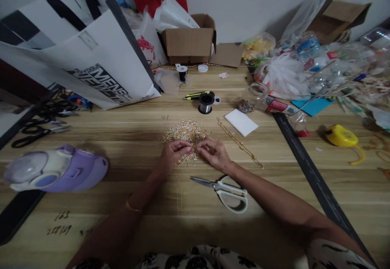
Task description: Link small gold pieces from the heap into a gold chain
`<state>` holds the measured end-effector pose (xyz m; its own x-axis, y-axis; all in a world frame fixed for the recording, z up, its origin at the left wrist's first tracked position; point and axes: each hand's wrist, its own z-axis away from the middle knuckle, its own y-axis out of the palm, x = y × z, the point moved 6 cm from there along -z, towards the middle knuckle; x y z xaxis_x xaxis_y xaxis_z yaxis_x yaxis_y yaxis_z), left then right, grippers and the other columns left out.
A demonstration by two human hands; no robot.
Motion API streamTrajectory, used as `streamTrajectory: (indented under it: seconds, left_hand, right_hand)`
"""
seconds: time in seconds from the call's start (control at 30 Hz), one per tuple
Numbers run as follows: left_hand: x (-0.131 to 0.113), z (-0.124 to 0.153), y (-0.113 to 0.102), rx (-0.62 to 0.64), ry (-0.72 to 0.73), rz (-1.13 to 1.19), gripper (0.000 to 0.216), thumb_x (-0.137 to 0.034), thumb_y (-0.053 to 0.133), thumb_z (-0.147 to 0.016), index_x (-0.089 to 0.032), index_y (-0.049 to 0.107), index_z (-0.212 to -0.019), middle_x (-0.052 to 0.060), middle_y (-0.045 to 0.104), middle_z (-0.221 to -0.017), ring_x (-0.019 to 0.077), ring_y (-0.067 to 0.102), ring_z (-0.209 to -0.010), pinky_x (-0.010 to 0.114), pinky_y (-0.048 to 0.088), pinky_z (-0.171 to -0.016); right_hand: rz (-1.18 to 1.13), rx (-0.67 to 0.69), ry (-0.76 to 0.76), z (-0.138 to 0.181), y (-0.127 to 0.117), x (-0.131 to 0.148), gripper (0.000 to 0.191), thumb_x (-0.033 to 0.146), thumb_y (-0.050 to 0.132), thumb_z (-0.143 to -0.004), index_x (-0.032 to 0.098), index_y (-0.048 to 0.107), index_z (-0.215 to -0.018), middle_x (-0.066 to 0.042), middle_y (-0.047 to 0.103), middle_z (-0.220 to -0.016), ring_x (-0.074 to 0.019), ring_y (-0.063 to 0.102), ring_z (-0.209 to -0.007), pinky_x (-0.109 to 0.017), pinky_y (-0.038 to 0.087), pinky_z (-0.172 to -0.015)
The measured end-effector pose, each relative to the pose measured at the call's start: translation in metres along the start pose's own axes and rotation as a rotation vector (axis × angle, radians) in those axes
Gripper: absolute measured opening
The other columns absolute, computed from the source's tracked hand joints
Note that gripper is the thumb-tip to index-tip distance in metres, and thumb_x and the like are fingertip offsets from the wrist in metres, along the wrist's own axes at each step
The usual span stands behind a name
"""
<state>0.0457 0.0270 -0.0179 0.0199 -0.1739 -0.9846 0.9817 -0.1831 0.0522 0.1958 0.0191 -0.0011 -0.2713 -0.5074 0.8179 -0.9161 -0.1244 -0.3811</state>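
A loose heap of thin gold and silver beaded strands (187, 130) lies on the wooden table in front of me. Both hands meet at its near side. My left hand (175, 152) has thumb and forefinger pinched together over the heap. Facing it, my right hand (214, 152) is pinched too, its fingertips almost touching the left ones. What sits between the fingertips is too small to make out. To the right of my right hand stretches a gold chain (240, 144). Scissors with white handles (224, 189) rest just below my right hand, blades pointing left.
Beyond the heap are a wire spool (206, 103), a yellow-black cutter (195, 95), a white card (241, 122) and a jar of beads (251, 98). A purple bottle (76, 171) lies left, near black scissors (33, 133). A yellow tape measure (341, 135) sits right.
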Motion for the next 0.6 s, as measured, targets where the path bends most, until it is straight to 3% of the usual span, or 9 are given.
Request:
streamTrajectory:
  seconds: [0.6]
  left_hand:
    - [0.0021, -0.0008, -0.0002, 0.007, 0.013, -0.014, 0.018, -0.027, 0.075, -0.062, -0.014, 0.069, -0.073, 0.001, 0.069, -0.067, 0.0136, 0.062, -0.064, 0.025, 0.049, -0.067]
  right_hand:
    - [0.005, 0.024, -0.019, 0.0010, 0.0006, 0.0013, 0.014, 0.027, 0.055, -0.087, 0.018, 0.062, -0.078, -0.001, 0.051, -0.067, -0.0125, 0.046, -0.059, -0.026, 0.038, -0.056]
